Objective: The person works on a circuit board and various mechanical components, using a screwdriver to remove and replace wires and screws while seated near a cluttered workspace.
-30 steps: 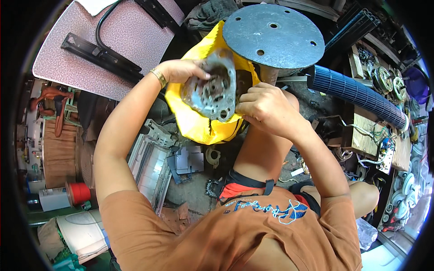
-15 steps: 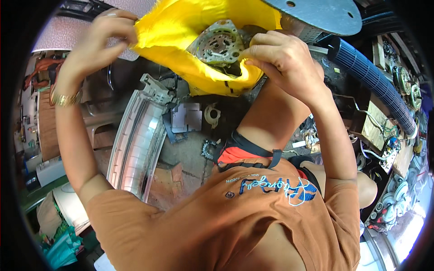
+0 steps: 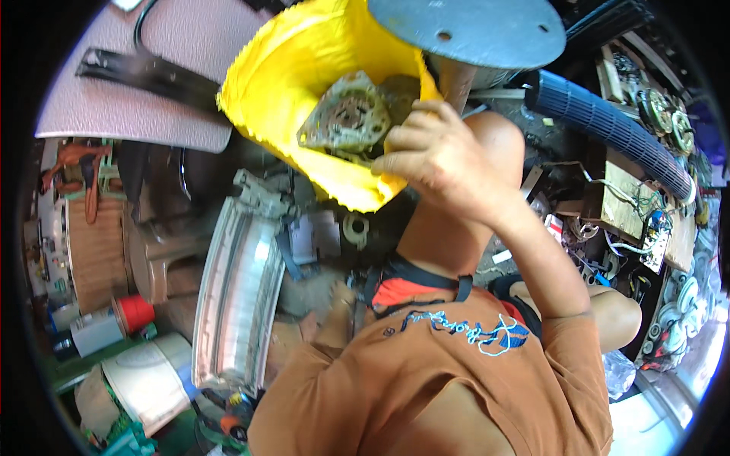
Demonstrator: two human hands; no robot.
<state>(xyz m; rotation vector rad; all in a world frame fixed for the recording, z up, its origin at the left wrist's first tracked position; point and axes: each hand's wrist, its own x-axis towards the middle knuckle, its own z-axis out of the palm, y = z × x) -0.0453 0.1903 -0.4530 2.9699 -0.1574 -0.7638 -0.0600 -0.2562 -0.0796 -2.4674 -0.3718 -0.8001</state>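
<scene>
A yellow woven sack (image 3: 266,99) with a frayed rim stands with its mouth wide at the top middle. Inside it lies a slotted, roughly triangular metal housing (image 3: 346,118), grimy and with holes at its corners. My right hand (image 3: 437,156) pinches the sack's right rim. Low in the middle, my left hand (image 3: 344,295) reaches toward the floor beside my shorts; its fingers are too small and shadowed to make out. Near it lie a pale flat plate (image 3: 315,237) and a cream ring-shaped part (image 3: 355,229).
A long white curved plastic housing (image 3: 237,289) lies left of my left arm. A round blue-grey metal disc (image 3: 471,30) overhangs the sack's right side. Farther right are a long blue fan roller (image 3: 608,129) and a wooden block with wires (image 3: 627,197). A pink seat (image 3: 160,99) fills the upper left.
My left hand has let go of the sack's left rim and dropped to the floor near my shorts. My right hand keeps its hold on the right rim. The view has shifted a little.
</scene>
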